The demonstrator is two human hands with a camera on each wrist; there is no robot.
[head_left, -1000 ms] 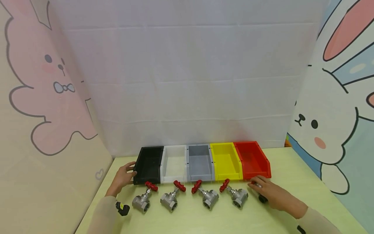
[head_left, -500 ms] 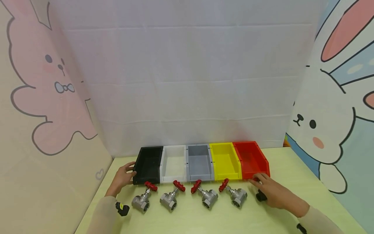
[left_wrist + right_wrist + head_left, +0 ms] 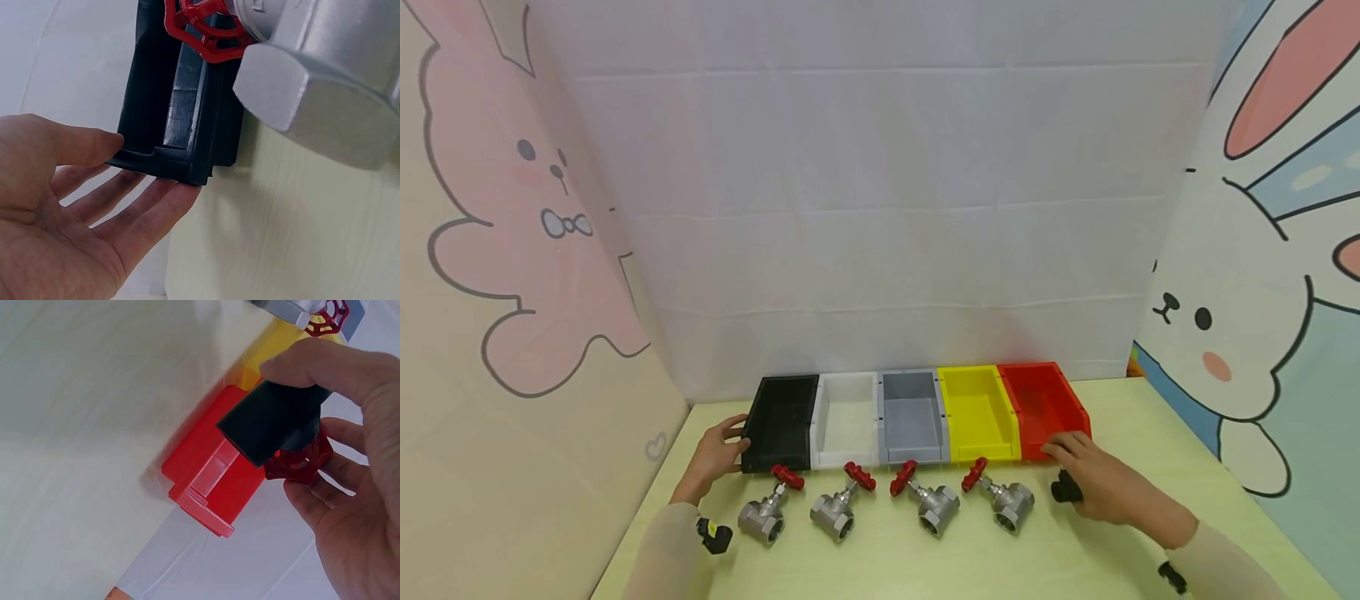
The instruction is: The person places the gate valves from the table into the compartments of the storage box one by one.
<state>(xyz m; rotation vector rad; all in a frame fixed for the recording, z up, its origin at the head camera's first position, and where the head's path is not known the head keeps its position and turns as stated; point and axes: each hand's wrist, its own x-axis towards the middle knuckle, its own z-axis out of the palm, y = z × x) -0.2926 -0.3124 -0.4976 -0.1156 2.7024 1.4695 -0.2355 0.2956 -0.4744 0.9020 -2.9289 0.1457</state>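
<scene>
My right hand (image 3: 1101, 479) holds a black valve (image 3: 272, 419) with a red handwheel (image 3: 303, 461) in front of the red bin (image 3: 1045, 404). In the right wrist view the thumb lies on the black body and the fingers are at the handwheel. My left hand (image 3: 712, 457) grips the outer side of the black bin (image 3: 781, 421), thumb on its rim and fingers against the outside. Silver valves with red handwheels stand in a row on the table: the leftmost valve (image 3: 763, 522), a second valve (image 3: 834, 516), a third valve (image 3: 938, 510) and a fourth valve (image 3: 1013, 506).
Between the black and red bins stand a white bin (image 3: 847, 421), a grey bin (image 3: 914, 417) and a yellow bin (image 3: 979, 410), side by side. Behind them hangs a white cloth (image 3: 880, 250). The pale wooden table (image 3: 880, 567) runs out in front.
My right hand has lifted the black valve and carried it slightly forward, toward the red bin's front edge. My left hand keeps its place on the black bin.
</scene>
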